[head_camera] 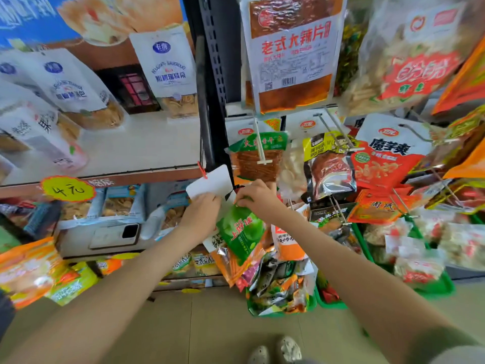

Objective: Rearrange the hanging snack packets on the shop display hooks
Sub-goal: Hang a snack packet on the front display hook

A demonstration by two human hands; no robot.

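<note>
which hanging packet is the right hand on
The bright green packet, gripped at its top by the right hand; the orange packets behind it hang untouched.

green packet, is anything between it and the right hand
Nothing visible: the right hand grips the green packet by its top edge. The left hand holds a white card beside it, not between them.

Green packet point(241, 232) top hidden under right hand point(258, 197); shoes point(288, 349) cropped.

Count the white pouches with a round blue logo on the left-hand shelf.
3. The right pouch stands farthest right; the middle pouch leans to its left; the edge pouch is cut off by the picture's left edge. More may be hidden behind.
</note>
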